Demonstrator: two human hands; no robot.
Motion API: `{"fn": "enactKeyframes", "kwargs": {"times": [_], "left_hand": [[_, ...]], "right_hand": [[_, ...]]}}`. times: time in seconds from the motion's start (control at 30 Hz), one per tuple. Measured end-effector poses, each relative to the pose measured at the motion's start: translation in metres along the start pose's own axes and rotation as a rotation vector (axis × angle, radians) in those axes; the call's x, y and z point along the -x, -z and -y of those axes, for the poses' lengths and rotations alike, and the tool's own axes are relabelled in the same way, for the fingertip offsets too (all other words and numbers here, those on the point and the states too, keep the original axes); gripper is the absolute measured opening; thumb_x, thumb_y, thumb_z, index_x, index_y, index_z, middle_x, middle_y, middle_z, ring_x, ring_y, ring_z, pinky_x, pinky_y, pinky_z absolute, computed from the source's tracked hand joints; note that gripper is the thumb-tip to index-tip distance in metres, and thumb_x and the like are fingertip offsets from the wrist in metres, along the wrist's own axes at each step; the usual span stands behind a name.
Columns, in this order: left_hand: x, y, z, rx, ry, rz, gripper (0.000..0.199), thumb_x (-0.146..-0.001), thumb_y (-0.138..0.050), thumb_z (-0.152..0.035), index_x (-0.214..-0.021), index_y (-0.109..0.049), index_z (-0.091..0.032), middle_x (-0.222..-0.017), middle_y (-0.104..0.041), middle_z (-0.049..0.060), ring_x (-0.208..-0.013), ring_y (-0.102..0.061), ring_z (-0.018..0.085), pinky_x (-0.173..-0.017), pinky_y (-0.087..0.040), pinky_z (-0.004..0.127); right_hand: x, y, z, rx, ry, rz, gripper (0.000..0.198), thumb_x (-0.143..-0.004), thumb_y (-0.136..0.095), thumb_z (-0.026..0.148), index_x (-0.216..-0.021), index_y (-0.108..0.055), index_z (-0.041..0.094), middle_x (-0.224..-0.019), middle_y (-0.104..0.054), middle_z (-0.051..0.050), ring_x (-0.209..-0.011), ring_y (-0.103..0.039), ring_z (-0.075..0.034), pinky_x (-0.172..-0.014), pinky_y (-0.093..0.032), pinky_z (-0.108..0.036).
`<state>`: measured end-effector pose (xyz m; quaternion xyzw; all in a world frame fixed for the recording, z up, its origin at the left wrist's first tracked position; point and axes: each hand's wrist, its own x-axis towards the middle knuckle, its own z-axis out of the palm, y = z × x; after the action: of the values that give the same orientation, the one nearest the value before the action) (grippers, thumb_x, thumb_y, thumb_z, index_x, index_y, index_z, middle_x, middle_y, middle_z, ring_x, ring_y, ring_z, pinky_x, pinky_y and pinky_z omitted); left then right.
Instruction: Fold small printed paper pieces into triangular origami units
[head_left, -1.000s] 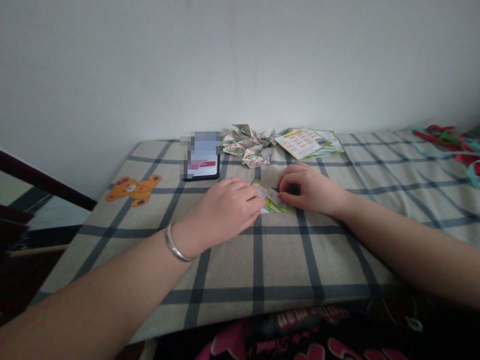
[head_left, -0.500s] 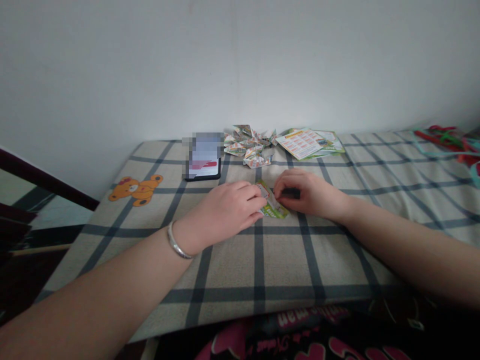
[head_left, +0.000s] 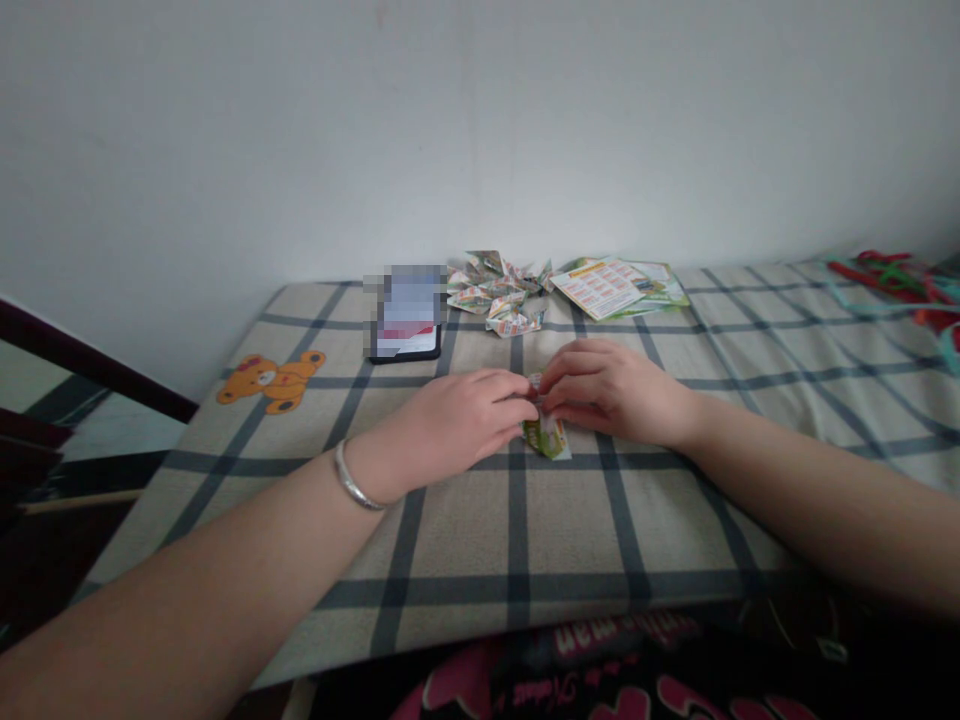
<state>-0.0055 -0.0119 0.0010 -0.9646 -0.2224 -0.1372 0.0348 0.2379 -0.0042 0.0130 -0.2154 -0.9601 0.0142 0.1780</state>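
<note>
A small folded piece of printed paper (head_left: pixel 550 438), green and white, is between my two hands just above the checked cloth. My left hand (head_left: pixel 472 418), with a silver bangle (head_left: pixel 352 478) at the wrist, pinches its left side. From the right, the fingers of my right hand (head_left: pixel 600 392) close on the paper too, their tips almost meeting those of the left. Much of the paper is hidden behind the fingers. Beyond my hands lie several folded paper pieces (head_left: pixel 499 290) in a cluster.
A phone (head_left: pixel 409 330) with a partly blurred screen lies left of the cluster. Flat printed sheets (head_left: pixel 611 288) are stacked to its right, near the wall (head_left: pixel 480 130). A bear picture (head_left: pixel 271 382) is on the cloth (head_left: pixel 450 550) at left; red and green items (head_left: pixel 896 275) lie far right.
My right hand has moved left and its fingers have come together on the paper. The paper has turned, its lower end now pointing more toward me.
</note>
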Motion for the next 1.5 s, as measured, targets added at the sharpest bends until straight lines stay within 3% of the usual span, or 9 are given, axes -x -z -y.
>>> {"fn": "enactKeyframes", "kwargs": {"times": [0.3,0.6,0.87,1.2,1.5], "left_hand": [[-0.002,0.004,-0.002,-0.101,-0.008,-0.003,0.017,-0.090,-0.055,-0.019,-0.102,-0.067,-0.022,-0.100,-0.062,0.004,-0.094,-0.057,0.020,-0.083,-0.050,0.036],[-0.002,0.003,-0.003,-0.087,0.014,-0.020,0.013,-0.089,-0.057,-0.020,-0.099,-0.067,-0.021,-0.106,-0.062,0.005,-0.097,-0.057,0.020,-0.085,-0.050,0.037],[-0.003,0.005,-0.001,-0.062,-0.022,-0.013,0.012,-0.091,-0.056,-0.022,-0.088,-0.067,-0.019,-0.094,-0.065,0.003,-0.095,-0.057,0.019,-0.084,-0.047,0.035],[-0.002,0.009,-0.002,-0.010,0.004,0.030,0.013,-0.089,-0.057,-0.018,-0.097,-0.068,-0.020,-0.100,-0.065,0.004,-0.094,-0.058,0.018,-0.081,-0.049,0.033],[-0.002,0.011,-0.001,0.019,-0.016,0.032,0.013,-0.089,-0.056,-0.016,-0.094,-0.068,-0.018,-0.099,-0.064,0.004,-0.094,-0.057,0.018,-0.083,-0.048,0.033]], "right_hand": [[-0.003,0.001,0.008,0.115,-0.004,0.052,0.023,-0.094,-0.051,0.029,-0.089,-0.068,0.016,-0.089,-0.070,-0.008,-0.090,-0.061,-0.020,-0.079,-0.046,-0.034],[-0.001,0.000,0.009,0.067,0.012,0.068,0.021,-0.094,-0.050,0.029,-0.092,-0.069,0.019,-0.087,-0.069,-0.004,-0.083,-0.059,-0.018,-0.074,-0.044,-0.031],[-0.004,-0.003,0.013,-0.021,0.018,0.071,0.020,-0.094,-0.053,0.030,-0.093,-0.070,0.021,-0.082,-0.067,-0.003,-0.079,-0.057,-0.016,-0.070,-0.042,-0.029],[-0.001,0.000,-0.002,-0.364,0.033,0.077,0.017,-0.090,-0.064,0.026,-0.102,-0.075,0.022,-0.090,-0.069,-0.005,-0.081,-0.060,-0.012,-0.073,-0.046,-0.025],[-0.001,-0.001,-0.007,-0.376,0.032,0.083,0.016,-0.088,-0.066,0.023,-0.101,-0.075,0.020,-0.091,-0.070,-0.006,-0.081,-0.058,-0.012,-0.074,-0.045,-0.026]]}}
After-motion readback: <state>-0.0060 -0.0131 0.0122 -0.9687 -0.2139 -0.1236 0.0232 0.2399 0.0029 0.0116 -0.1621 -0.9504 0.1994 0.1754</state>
